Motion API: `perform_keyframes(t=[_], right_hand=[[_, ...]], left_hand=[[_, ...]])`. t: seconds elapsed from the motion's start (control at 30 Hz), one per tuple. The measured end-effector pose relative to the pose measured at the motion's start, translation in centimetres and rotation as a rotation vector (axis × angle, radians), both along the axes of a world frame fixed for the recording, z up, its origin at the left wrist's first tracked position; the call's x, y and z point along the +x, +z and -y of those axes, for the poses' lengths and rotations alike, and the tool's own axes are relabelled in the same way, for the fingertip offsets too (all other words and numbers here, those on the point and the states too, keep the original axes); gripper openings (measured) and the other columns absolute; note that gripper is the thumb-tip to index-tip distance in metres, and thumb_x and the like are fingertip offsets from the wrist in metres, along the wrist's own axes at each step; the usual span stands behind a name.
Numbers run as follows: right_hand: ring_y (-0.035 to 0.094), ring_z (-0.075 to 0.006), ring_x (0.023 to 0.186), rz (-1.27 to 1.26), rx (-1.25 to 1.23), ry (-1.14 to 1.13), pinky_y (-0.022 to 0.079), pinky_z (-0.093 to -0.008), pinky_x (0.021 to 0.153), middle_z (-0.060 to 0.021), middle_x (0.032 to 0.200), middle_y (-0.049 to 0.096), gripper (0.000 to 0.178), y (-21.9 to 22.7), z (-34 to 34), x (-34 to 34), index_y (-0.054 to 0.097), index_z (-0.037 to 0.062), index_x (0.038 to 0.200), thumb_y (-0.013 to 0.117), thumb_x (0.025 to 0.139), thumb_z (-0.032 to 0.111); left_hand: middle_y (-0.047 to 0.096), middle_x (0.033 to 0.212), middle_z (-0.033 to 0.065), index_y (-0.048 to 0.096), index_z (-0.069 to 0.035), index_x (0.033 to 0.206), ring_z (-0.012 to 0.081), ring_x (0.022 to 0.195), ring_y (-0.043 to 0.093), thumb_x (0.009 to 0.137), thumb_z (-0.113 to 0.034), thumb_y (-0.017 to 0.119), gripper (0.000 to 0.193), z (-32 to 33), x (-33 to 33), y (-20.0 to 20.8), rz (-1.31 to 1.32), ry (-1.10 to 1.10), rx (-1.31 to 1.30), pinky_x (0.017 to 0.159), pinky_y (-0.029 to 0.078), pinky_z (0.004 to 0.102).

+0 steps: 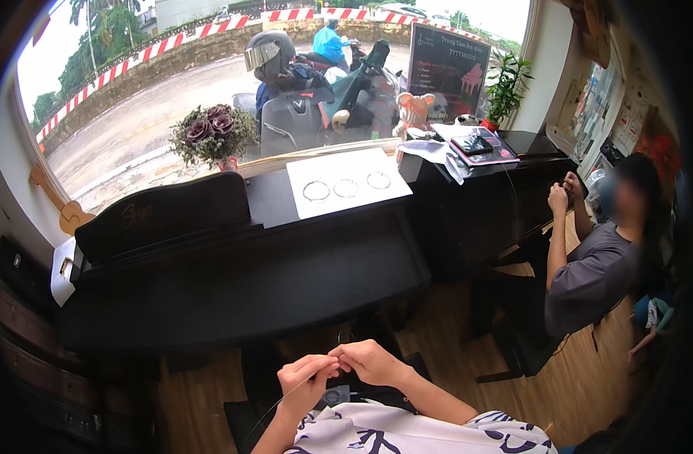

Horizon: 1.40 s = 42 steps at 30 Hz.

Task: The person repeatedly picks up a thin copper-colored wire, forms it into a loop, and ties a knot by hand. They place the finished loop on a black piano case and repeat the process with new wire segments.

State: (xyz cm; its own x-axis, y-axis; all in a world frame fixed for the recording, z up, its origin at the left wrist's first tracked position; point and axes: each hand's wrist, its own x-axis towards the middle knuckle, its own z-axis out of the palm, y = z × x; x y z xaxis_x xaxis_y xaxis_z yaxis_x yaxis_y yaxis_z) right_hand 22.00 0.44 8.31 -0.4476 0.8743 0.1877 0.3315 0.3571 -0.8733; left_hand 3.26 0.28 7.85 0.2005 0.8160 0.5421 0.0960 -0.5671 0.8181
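Over my lap, my left hand (307, 380) and my right hand (367, 363) meet with their fingertips pinched close together. A thin dark strand (280, 402) trails from my left hand down past the forearm. A small loop of it (345, 334) sticks up beside my right fingers. Whether it is cord or wire is too fine to tell. Beyond my hands, a white sheet (305, 206) lies on top of the black piano (233, 303). Three thin dark rings lie side by side on it: a left ring (305, 192), a middle ring (335, 191) and a right ring (368, 181).
At the right sits another person (592, 261), both hands raised and pinched together. Near them, a phone (472, 144) rests on papers. A flower bunch (214, 135), a bear figure (414, 112) and a potted plant (507, 87) stand along the window. Dark cases (36, 325) line the left wall.
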Motion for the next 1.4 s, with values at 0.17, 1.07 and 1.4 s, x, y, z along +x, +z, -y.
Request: perform_keyframes(t=[0.17, 1.07, 1.4], right_hand=[[0.065, -0.0359, 0.071, -0.099, -0.090, 0.194, 0.051, -0.0405, 0.066, -0.0147, 0.078, 0.065, 0.028, -0.2, -0.1, -0.3, 0.061, 0.0034, 0.094, 0.044, 0.105, 0.022], [0.074, -0.0268, 0.082, -0.670, -0.160, 0.180, 0.059, -0.0340, 0.077, -0.0170, 0.087, 0.074, 0.037, -3.1, 2.0, -4.7, 0.071, -0.0055, 0.103, 0.051, 0.103, 0.026], [0.072, -0.0282, 0.084, -0.140, 0.076, -0.064, 0.059, -0.0325, 0.073, -0.0163, 0.097, 0.073, 0.022, -2.1, 1.3, -4.1, 0.068, -0.0043, 0.105, 0.058, 0.087, -0.008]], left_hand=[[0.067, 0.074, 0.0144, 0.069, 0.006, 0.085, 0.0184, 0.056, 0.068, 0.088, 0.014, 0.056, 0.016, -1.1, -1.3, 0.9, 0.196, -0.099, -0.105, 0.049, 0.055, 0.0258], [0.071, 0.079, 0.0089, 0.075, 0.000, 0.091, 0.0166, 0.058, 0.067, 0.071, 0.001, 0.082, 0.021, 3.2, -2.8, -6.3, -0.202, 0.235, 0.178, 0.047, 0.050, 0.0236], [0.070, 0.075, 0.0098, 0.073, -0.001, 0.083, 0.0196, 0.060, 0.068, 0.073, -0.001, 0.082, 0.014, 3.6, -2.3, -4.7, -0.261, 0.225, 0.181, 0.050, 0.050, 0.0252]])
